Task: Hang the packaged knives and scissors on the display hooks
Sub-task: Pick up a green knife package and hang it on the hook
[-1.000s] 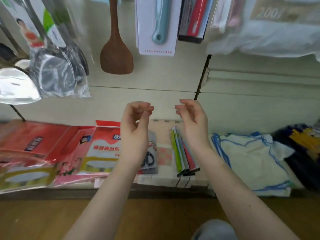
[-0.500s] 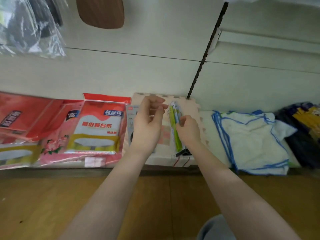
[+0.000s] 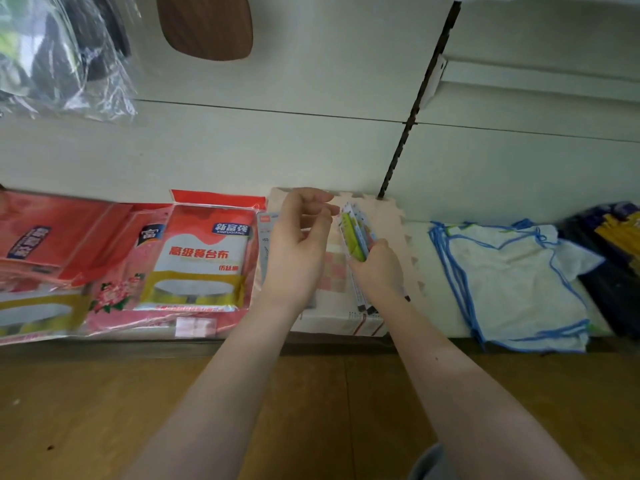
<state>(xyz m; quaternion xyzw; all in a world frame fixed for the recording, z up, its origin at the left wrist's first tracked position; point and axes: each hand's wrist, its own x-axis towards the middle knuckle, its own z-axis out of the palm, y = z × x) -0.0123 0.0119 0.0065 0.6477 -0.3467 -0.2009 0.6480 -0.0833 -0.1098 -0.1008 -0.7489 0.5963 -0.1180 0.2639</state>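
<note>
A stack of carded knife packs point(image 3: 356, 237), green and blue on white cards, stands on edge on the low shelf, tilted up at its far end. My right hand point(image 3: 379, 271) is closed around the stack's near part. My left hand point(image 3: 298, 247) hovers just left of it with fingers curled and apart, holding nothing; its fingertips are close to the stack's top. A carded scissors pack point(image 3: 266, 237) lies flat under my left hand, mostly hidden. No display hooks are in view.
A pink foam mat point(image 3: 391, 216) lies under the packs. Red tablecloth packages point(image 3: 201, 254) fill the shelf's left; white cloths with blue trim point(image 3: 512, 282) and dark packs point(image 3: 616, 244) lie right. A wooden spatula point(image 3: 207, 26) and bagged utensils point(image 3: 65, 53) hang above. Wooden floor point(image 3: 104, 410) is below.
The view has tilted down from the hanging goods to the shelf. Both hands came down from mid-air; my right hand took hold of the knife packs and tilted them up.
</note>
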